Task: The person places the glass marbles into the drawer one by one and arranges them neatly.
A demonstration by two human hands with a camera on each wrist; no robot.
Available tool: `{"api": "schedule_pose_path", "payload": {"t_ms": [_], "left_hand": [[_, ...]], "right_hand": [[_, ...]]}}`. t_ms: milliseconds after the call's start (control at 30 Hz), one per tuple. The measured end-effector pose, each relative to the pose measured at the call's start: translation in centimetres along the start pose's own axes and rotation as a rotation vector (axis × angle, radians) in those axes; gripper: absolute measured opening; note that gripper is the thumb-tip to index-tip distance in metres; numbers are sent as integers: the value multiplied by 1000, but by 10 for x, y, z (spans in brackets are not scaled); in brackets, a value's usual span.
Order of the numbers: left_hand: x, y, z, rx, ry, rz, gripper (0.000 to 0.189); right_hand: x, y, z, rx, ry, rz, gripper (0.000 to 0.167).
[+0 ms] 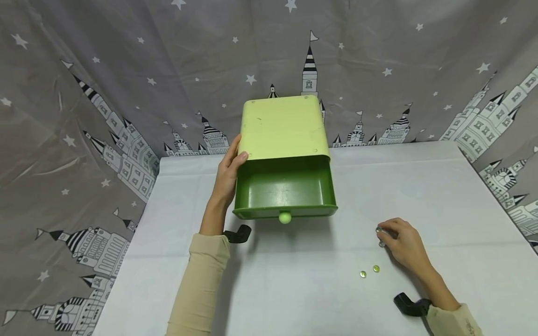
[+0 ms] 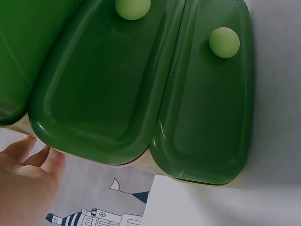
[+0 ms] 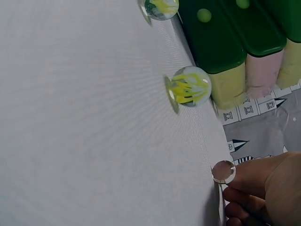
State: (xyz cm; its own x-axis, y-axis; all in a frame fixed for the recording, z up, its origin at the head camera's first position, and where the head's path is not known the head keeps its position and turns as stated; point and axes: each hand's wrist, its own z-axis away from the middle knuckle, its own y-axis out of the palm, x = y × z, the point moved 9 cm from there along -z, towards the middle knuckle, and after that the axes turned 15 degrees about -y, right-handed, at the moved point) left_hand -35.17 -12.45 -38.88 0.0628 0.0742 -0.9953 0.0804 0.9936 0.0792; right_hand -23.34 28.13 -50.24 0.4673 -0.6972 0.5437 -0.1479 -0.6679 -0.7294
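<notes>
Pinching a clear marble [image 1: 378, 229] between thumb and index finger, the right hand [image 1: 405, 245] is low over the white tabletop [image 1: 294, 289], near two glassy, yellow-swirled marbles [image 3: 190, 86] lying there. Thumb spread from fingers, the left hand [image 1: 227, 172] rests against a pale yellow-green drawer unit [image 1: 281, 126], its glossy green drawer [image 1: 286, 186] standing open.

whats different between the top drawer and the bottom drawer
The top drawer is pulled out, while the bottom drawer is pushed in. The top drawer shows its inside; the bottom drawer shows only its front. Both are green with a round, lighter knob.
</notes>
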Motion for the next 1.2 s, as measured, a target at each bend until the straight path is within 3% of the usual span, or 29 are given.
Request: {"api": "schedule_pose_path", "payload": {"t_ms": [1200], "left_hand": [[-1, 0, 0, -5, -9, 13, 62]], "right_hand": [[-1, -3, 2, -18, 25, -19, 15]]}}
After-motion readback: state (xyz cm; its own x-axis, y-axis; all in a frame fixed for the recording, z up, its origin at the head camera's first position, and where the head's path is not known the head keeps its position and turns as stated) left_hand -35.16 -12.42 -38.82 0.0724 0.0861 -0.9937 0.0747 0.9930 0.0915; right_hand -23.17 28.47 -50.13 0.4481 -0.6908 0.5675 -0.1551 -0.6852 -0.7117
